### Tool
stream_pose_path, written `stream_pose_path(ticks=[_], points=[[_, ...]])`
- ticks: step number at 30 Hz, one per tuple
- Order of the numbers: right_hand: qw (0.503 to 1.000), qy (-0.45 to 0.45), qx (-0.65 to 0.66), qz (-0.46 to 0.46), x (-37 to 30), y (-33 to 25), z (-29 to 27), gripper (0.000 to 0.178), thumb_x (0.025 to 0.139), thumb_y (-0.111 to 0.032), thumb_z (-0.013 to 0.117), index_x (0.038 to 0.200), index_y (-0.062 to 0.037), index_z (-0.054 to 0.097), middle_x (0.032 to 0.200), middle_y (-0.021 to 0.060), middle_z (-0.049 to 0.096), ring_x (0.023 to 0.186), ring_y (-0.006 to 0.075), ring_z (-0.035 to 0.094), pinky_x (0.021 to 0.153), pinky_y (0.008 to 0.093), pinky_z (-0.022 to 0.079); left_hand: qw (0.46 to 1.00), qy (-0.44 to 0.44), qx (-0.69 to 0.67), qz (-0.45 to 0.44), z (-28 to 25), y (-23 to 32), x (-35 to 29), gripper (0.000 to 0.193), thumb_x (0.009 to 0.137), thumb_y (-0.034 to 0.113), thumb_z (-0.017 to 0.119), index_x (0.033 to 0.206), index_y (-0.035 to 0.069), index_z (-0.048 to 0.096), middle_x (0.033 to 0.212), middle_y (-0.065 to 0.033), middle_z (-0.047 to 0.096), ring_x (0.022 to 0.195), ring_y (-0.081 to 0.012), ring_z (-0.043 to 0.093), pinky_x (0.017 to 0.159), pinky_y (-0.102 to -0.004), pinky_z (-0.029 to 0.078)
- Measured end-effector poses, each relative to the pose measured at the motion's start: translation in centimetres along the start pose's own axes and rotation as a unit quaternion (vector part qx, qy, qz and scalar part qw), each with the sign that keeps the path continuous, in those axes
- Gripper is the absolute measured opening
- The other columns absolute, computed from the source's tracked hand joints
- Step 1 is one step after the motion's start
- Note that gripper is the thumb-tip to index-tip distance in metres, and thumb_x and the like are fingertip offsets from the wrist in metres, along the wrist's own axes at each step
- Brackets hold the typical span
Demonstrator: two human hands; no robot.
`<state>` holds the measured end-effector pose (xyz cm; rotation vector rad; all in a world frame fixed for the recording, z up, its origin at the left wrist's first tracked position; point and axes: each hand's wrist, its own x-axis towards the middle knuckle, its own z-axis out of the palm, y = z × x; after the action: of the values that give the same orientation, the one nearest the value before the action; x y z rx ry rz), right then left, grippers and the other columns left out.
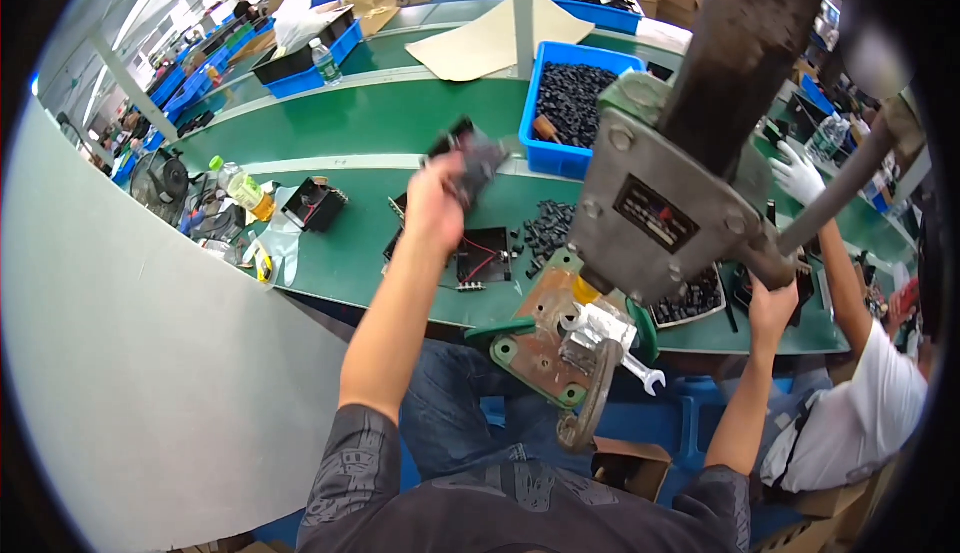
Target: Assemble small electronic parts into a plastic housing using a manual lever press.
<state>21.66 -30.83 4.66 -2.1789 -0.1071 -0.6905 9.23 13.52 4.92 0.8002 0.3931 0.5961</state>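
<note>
Box (315, 205), black and open, is sitting at left on the green table (352, 253). My left hand (438, 209) is gripping a blurry black casing (478, 165) above it, fingers curled round; I'm judging a firm side hold best, steering clear of the wired box (501, 243) and loose black pieces (549, 226). Past the press (640, 208), my right hand (773, 309) is curling near a metal rod (838, 191); can't tell finger opening or contents.

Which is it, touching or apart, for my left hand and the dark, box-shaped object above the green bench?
Touching: the head view shows the left hand gripping the blurred dark, box-shaped object.
</note>
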Motion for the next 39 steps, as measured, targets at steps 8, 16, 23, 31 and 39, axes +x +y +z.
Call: stream_pose_path(ticks=[8, 16, 23, 31, 39], points=[[0.901, -0.067, 0.406, 0.139, -8.2, -10.2, -2.3, 0.021, 0.084, 0.005, 0.067, 0.105, 0.0013, 0.066, 0.093, 0.0051, 0.067, 0.079, 0.0089, 0.057, 0.076, 0.0197, 0.045, 0.992, -0.096, 0.067, 0.052, 1.7, -0.8, -0.7, 0.047, 0.089, 0.001, 0.058, 0.133, -0.006, 0.044, 0.132, -0.0243, 0.053, 0.112, -0.0302, 0.062, 0.096, -0.0346, 0.050], [0.740, -0.099, 0.631, 0.208, -12.4, -13.5, -3.1, 0.022, 0.091, 0.000, 0.063, 0.113, -0.0024, 0.063, 0.094, 0.0051, 0.067, 0.071, 0.0068, 0.056, 0.058, 0.0156, 0.039, 0.927, -0.231, 0.260, 0.142, 0.0, -1.5, -14.0, 0.020, 0.086, 0.000, 0.062, 0.106, -0.003, 0.062, 0.114, -0.0173, 0.067, 0.097, -0.0231, 0.066, 0.090, -0.0315, 0.051], [0.635, -0.231, 0.688, 0.265, -16.4, -19.6, -3.7, 0.030, 0.093, -0.002, 0.060, 0.122, 0.0004, 0.054, 0.097, 0.0083, 0.066, 0.067, 0.0068, 0.055, 0.051, 0.0156, 0.037, 0.802, -0.326, 0.338, 0.370, 1.6, -1.7, -18.2, 0.042, 0.077, 0.001, 0.068, 0.118, -0.002, 0.057, 0.126, -0.0202, 0.061, 0.108, -0.0266, 0.062, 0.097, -0.0346, 0.049], [0.549, -0.326, 0.727, 0.254, -21.9, -23.3, -1.9, 0.030, 0.093, -0.006, 0.063, 0.123, -0.0008, 0.060, 0.102, 0.0070, 0.070, 0.072, 0.0102, 0.060, 0.060, 0.0215, 0.047, 0.891, -0.216, 0.239, 0.319, 0.9, -1.9, -20.8, 0.052, 0.076, -0.005, 0.056, 0.127, 0.001, 0.053, 0.122, -0.0169, 0.060, 0.108, -0.0251, 0.059, 0.096, -0.0313, 0.047], [0.840, -0.385, 0.372, -0.093, -19.1, -22.4, -6.1, 0.018, 0.082, 0.002, 0.072, 0.100, 0.0002, 0.072, 0.086, 0.0063, 0.071, 0.066, 0.0109, 0.056, 0.060, 0.0238, 0.045, 0.981, -0.136, 0.137, -0.029, -2.7, 1.7, -17.8, 0.050, 0.067, 0.000, 0.046, 0.115, -0.001, 0.061, 0.095, -0.0095, 0.066, 0.078, -0.0148, 0.057, 0.072, -0.0199, 0.043]])
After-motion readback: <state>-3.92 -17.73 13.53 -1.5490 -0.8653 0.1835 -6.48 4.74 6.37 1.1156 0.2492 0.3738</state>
